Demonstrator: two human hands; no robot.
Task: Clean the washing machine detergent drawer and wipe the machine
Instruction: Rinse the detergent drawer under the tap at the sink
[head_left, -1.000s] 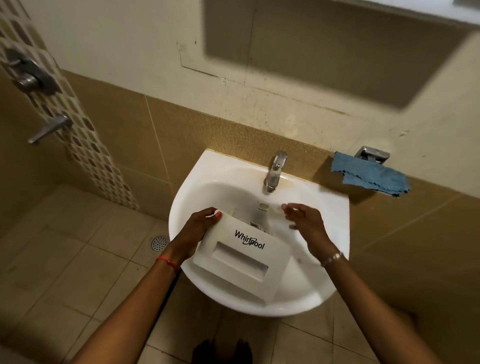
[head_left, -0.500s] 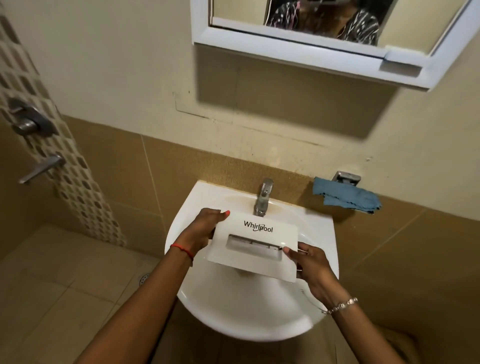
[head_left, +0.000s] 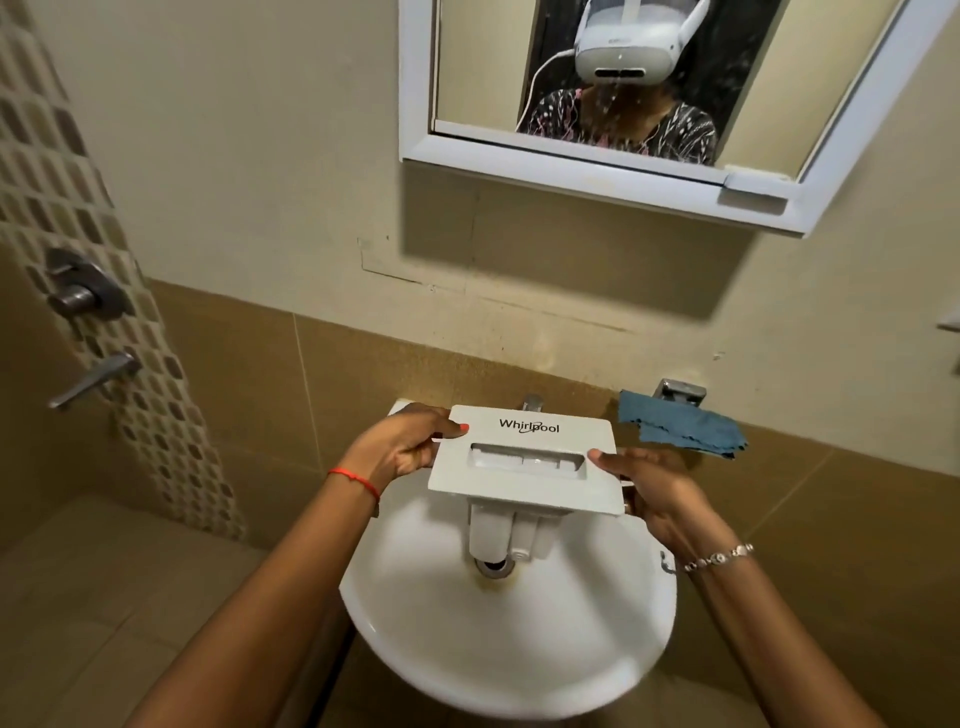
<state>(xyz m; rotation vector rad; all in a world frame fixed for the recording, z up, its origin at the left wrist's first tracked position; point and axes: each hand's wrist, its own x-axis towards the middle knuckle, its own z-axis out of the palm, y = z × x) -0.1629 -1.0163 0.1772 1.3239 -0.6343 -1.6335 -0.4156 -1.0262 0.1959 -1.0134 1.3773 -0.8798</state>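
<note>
The white detergent drawer (head_left: 540, 488), marked Whirlpool on its front panel, hangs over the white sink (head_left: 519, 649) with its front panel facing me and its body pointing down toward the drain (head_left: 491, 566). My left hand (head_left: 402, 449) grips the panel's left edge, thumb on the top corner. On the panel's right edge, my right hand (head_left: 654, 488) holds on, thumb by the handle recess. The tap (head_left: 532, 401) is mostly hidden behind the drawer.
A blue cloth (head_left: 680, 423) hangs on a metal holder on the wall right of the sink. A white-framed mirror (head_left: 597, 171) hangs above, reflecting a person wearing a headset. Shower fittings (head_left: 83, 291) sit on the patterned tile strip at left. Tiled floor lies at lower left.
The drawer has been lifted out of the basin and turned upright. My right hand, free a second ago, now holds its right edge. The view has tilted up to the mirror.
</note>
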